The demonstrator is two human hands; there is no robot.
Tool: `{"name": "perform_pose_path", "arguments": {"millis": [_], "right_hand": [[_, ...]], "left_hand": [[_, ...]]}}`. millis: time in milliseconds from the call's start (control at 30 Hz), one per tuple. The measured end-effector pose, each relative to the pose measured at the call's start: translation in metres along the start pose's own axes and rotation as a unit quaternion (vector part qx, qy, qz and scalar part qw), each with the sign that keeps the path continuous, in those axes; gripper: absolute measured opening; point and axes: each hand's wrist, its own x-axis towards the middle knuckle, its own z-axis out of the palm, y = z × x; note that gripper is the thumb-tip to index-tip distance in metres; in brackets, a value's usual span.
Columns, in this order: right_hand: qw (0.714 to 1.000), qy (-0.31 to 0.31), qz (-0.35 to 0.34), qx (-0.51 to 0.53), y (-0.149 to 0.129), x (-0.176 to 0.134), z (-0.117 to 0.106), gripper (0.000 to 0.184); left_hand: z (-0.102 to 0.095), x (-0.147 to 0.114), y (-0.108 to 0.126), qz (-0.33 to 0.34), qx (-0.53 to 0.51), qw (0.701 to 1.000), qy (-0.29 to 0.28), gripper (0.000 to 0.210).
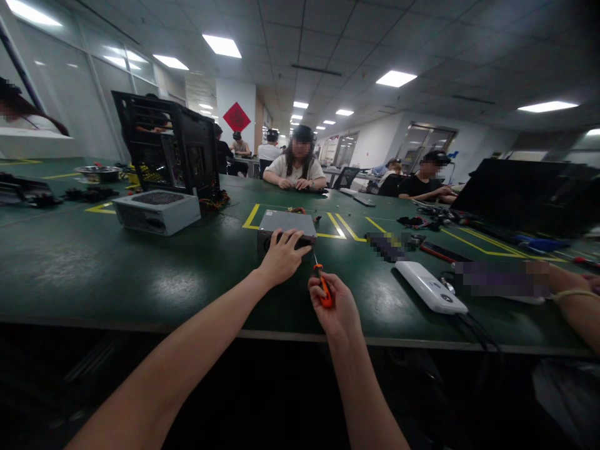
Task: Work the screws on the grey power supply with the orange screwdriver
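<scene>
A grey computer power supply (288, 220) sits on the green table in front of me. My left hand (282, 255) grips its near side, fingers bent over the upper edge and thumb toward the right corner. An orange-and-black screwdriver (324, 289) is held in my right hand (336, 306), closed around the handle. Its thin shaft points up and away, the tip at the power supply's near right corner. Whether the tip sits in a screw is too small to tell. Some cables (296, 210) show behind the box.
Left of me are another power supply (159, 211), a black computer case (171, 144) and a metal bowl (97, 173). A white power bank (429, 286) with cables lies at right, near another person's arm (574, 294). Across the green table (225, 269) sits a person (295, 165).
</scene>
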Motion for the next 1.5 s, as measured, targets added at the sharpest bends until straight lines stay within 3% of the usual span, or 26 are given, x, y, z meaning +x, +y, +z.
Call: {"name": "perform_pose_path", "arguments": {"millis": [67,167,233,300,367,400,533,667,767,867,1167,1233,1333,1400,1500], "right_hand": [[0.989,0.026,-0.108,-0.102,0.001,0.000,-0.004,0.016],[0.935,0.044,-0.226,-0.268,-0.003,0.001,-0.013,0.025],[0.871,0.053,-0.313,-0.374,-0.009,0.001,-0.018,0.028],[0.786,0.070,-0.393,-0.473,-0.016,0.001,-0.020,0.025],[0.711,0.087,-0.437,-0.544,-0.022,0.000,-0.017,0.019],[0.689,0.089,-0.448,-0.563,-0.024,0.000,-0.015,0.016],[0.671,0.085,-0.466,-0.571,-0.025,-0.002,-0.006,0.017],[0.666,0.035,-0.448,-0.596,-0.019,-0.009,-0.005,0.028],[0.644,0.017,-0.471,-0.603,-0.015,-0.014,-0.004,0.024],[0.590,0.027,-0.504,-0.631,-0.014,-0.012,-0.003,0.019],[0.349,0.086,-0.621,-0.697,-0.019,-0.004,0.007,0.025],[0.328,0.110,-0.605,-0.717,-0.024,-0.006,0.011,0.028],[0.336,0.116,-0.573,-0.738,-0.030,-0.006,0.014,0.025],[0.327,0.085,-0.589,-0.735,-0.032,-0.003,0.012,0.020],[0.290,-0.008,-0.644,-0.708,-0.032,0.002,0.006,0.012]], "left_hand": [[-0.001,0.000,0.000,-0.001,-0.001,1.000,0.000,0.036],[-0.001,0.000,0.001,-0.001,-0.006,1.000,0.005,0.036],[-0.001,0.000,0.001,-0.001,-0.005,1.000,0.006,0.035],[0.000,0.001,0.001,0.000,0.002,1.000,0.004,0.035],[0.001,0.001,0.001,0.001,0.010,1.000,0.000,0.035],[0.001,0.000,0.000,0.000,0.012,1.000,-0.002,0.035],[0.001,0.000,-0.001,0.000,0.013,1.000,-0.008,0.037],[0.000,0.000,0.000,-0.002,0.018,1.000,-0.008,0.037],[0.001,0.000,0.000,0.001,0.020,1.000,-0.010,0.036],[0.003,0.000,-0.001,0.004,0.016,1.000,-0.007,0.036],[0.004,-0.001,-0.002,0.007,0.018,1.000,0.005,0.037],[0.003,-0.001,-0.001,0.007,0.014,1.000,0.006,0.037],[0.003,-0.001,-0.001,0.004,0.006,1.000,0.008,0.035],[0.003,-0.001,-0.001,0.002,0.005,1.000,0.010,0.034],[0.003,-0.001,-0.002,0.002,0.005,1.000,0.012,0.034]]}}
